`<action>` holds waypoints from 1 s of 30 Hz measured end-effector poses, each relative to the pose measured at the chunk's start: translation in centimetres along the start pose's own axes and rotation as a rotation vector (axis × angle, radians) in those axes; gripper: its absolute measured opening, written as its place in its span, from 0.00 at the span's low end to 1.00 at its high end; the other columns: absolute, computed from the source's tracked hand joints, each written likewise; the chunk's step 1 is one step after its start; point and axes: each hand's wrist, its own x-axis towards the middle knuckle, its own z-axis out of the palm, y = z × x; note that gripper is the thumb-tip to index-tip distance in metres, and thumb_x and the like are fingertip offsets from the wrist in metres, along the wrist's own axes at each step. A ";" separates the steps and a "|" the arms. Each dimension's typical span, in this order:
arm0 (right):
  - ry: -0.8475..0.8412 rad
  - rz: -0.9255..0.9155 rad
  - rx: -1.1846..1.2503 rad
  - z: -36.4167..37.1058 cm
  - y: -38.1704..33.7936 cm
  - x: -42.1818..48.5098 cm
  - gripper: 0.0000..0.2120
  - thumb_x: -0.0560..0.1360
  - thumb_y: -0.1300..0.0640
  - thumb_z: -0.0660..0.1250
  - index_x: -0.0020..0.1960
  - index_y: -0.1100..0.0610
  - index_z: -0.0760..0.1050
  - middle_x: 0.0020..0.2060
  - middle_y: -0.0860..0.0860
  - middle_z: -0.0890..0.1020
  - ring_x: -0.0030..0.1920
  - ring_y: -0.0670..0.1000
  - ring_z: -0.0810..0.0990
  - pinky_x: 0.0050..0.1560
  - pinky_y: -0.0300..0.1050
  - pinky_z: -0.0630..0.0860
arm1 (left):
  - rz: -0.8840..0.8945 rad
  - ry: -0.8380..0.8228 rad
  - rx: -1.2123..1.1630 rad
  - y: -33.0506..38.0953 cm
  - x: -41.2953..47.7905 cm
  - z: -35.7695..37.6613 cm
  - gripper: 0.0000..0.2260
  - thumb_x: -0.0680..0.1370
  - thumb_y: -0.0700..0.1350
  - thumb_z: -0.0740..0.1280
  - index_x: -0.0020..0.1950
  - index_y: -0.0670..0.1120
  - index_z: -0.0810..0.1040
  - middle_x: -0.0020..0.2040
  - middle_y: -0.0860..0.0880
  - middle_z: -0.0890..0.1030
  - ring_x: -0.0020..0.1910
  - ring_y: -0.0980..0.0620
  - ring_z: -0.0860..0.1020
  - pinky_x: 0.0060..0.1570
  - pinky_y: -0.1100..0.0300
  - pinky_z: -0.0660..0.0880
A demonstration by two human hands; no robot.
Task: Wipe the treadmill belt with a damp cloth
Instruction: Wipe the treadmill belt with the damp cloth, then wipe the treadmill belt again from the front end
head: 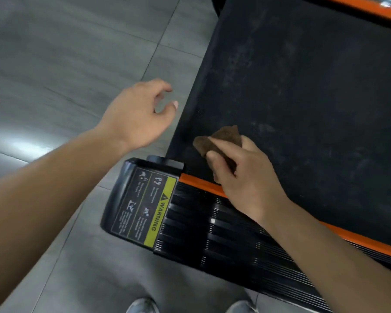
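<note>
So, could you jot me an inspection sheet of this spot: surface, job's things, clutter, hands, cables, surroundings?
Surface: belt, black, with pale dusty smears.
Job's things: brown cloth on the belt near its corner.
Clutter: nothing seen.
Hands: right hand grips the cloth; left hand hangs over the floor, fingers loosely curled, holding nothing.
Cables: nothing seen.
Surroundings: grey tiled floor; orange trim; warning label; shoes at the bottom edge.
</note>
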 end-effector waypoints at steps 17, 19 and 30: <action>0.041 -0.071 -0.120 5.8 -17.9 2.8 0.18 0.81 0.45 0.62 0.67 0.51 0.78 0.50 0.50 0.73 0.43 0.49 0.75 0.44 0.39 0.75 | -0.006 -0.033 0.115 -10.2 -2.2 -19.1 0.24 0.78 0.63 0.59 0.71 0.56 0.73 0.67 0.51 0.79 0.61 0.46 0.80 0.61 0.48 0.75; 0.064 -0.035 -0.120 6.8 -20.5 4.1 0.18 0.80 0.45 0.63 0.66 0.49 0.78 0.51 0.50 0.74 0.45 0.49 0.76 0.45 0.44 0.78 | -0.003 -0.053 0.108 -12.4 -1.0 -21.5 0.25 0.76 0.64 0.57 0.70 0.56 0.74 0.65 0.52 0.80 0.59 0.46 0.80 0.61 0.47 0.76; 0.129 0.081 0.019 8.2 -35.0 14.7 0.14 0.78 0.46 0.67 0.61 0.49 0.78 0.50 0.45 0.76 0.46 0.48 0.80 0.45 0.53 0.80 | 0.044 -0.148 0.082 -19.3 5.9 -35.5 0.24 0.76 0.64 0.58 0.67 0.55 0.75 0.60 0.54 0.81 0.60 0.49 0.80 0.60 0.47 0.77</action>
